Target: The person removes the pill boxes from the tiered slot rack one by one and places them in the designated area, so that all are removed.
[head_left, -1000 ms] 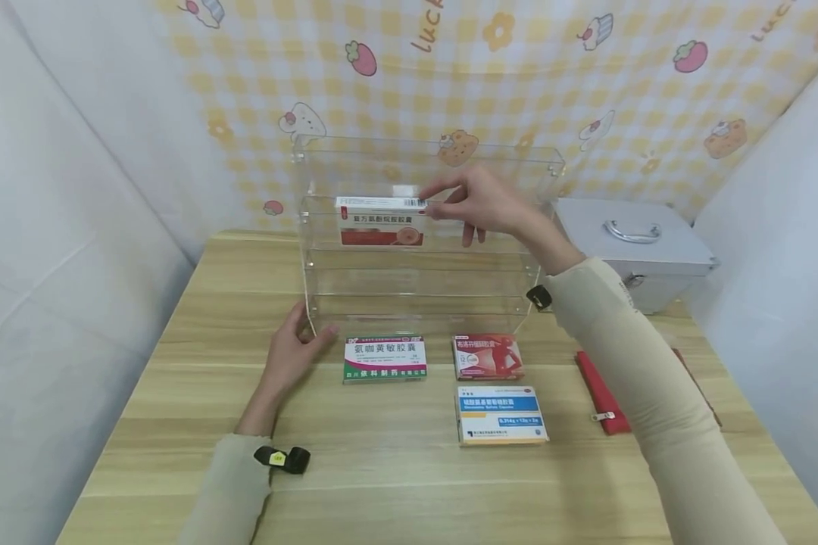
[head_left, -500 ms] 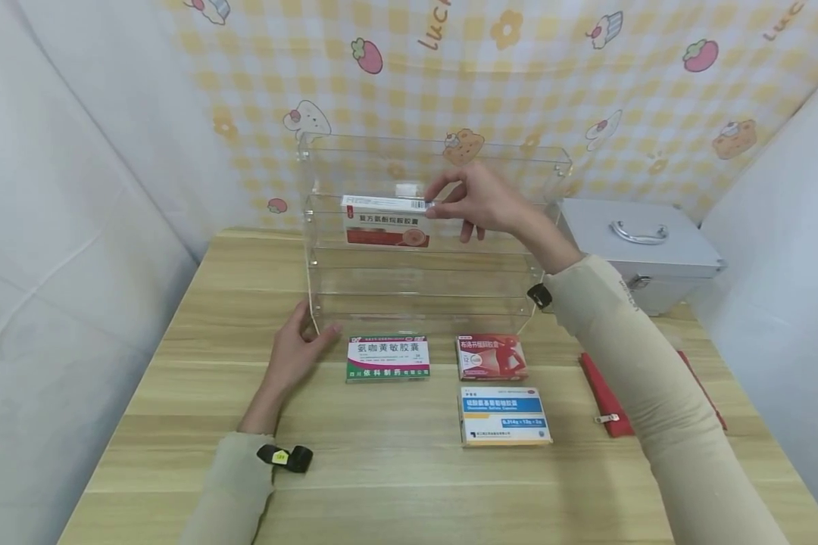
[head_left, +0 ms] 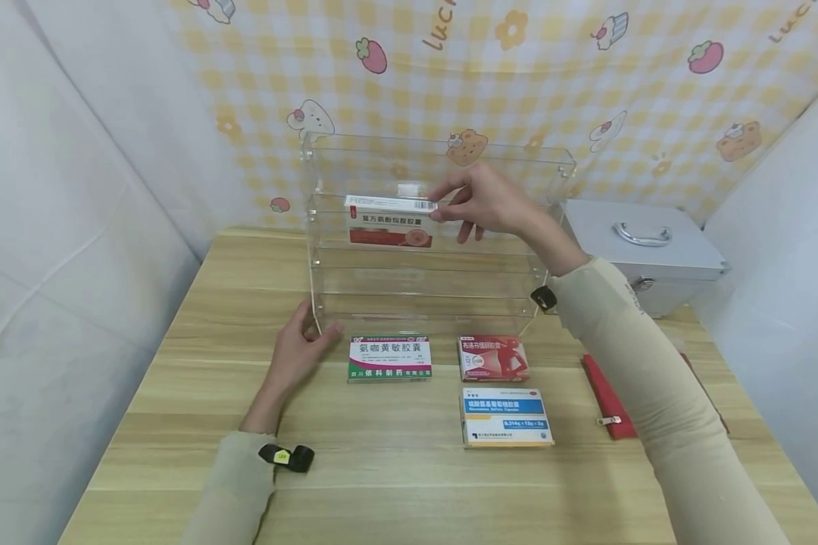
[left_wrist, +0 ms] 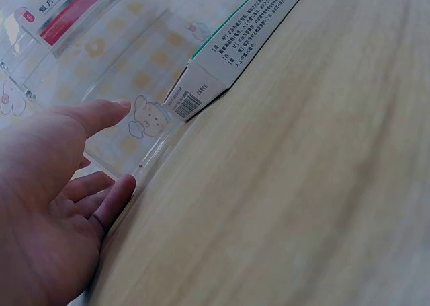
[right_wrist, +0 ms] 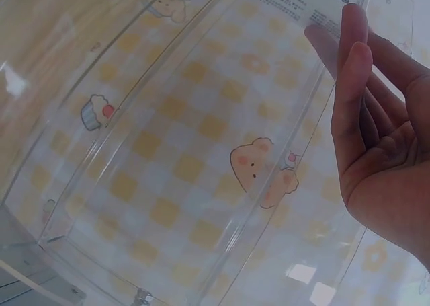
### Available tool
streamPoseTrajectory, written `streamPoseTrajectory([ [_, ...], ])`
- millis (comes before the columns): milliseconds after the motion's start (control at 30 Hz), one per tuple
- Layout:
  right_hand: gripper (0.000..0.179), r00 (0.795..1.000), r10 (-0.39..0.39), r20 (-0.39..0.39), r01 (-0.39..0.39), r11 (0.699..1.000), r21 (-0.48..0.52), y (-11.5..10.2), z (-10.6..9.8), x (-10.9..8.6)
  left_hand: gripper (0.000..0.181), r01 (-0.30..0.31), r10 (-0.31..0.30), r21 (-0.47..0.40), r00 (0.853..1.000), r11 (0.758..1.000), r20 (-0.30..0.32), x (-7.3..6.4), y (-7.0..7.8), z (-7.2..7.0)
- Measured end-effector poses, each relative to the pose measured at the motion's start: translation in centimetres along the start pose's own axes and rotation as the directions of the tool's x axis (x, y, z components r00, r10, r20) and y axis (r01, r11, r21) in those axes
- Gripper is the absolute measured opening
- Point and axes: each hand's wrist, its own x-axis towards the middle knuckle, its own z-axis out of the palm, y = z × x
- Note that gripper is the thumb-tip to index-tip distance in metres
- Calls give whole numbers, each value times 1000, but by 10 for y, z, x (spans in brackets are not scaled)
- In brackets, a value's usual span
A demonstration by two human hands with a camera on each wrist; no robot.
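My right hand (head_left: 485,198) pinches the right end of a white-and-red medicine box (head_left: 390,227) between thumb and forefinger. The box stands upright, face forward, at an upper tier of a clear acrylic display rack (head_left: 423,282); its lower corner and the hand also show in the right wrist view. At the rack's lower left corner, my left hand (head_left: 298,348) grips the side panel, thumb in front and fingers behind. In the left wrist view, that hand (left_wrist: 60,192) sits beside the end of a green-and-white medicine box (left_wrist: 201,91), which lies on the table before the rack.
Right of the green box lies a red medicine box (head_left: 494,359), with a blue-and-white one (head_left: 506,418) nearer the front. A silver case (head_left: 644,253) stands behind the right forearm, which partly covers a red zip pouch (head_left: 607,397). A checked cloth (head_left: 409,83) hangs behind.
The whole head view has shifted slightly to the right. Both hands keep their holds, and the white-and-red box stays at the same tier.
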Motion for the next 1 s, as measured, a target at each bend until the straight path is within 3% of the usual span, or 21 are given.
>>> streamPoseTrajectory([
  [400,27,1000,-1,-18,1,1000,9,-2,-2,-1,76,-2,2,-1,1000,1000,1,0,1,0],
  [667,26,999,14,-33,-14,1000,-2,-9,-14,-5,75,4,-4,-5,1000,1000,-2,-1,3,-1],
  [1000,26,996,-29,-82,27,999,-25,-24,-29,-14,77,5,-5,4,1000,1000,0,-2,3,-1],
])
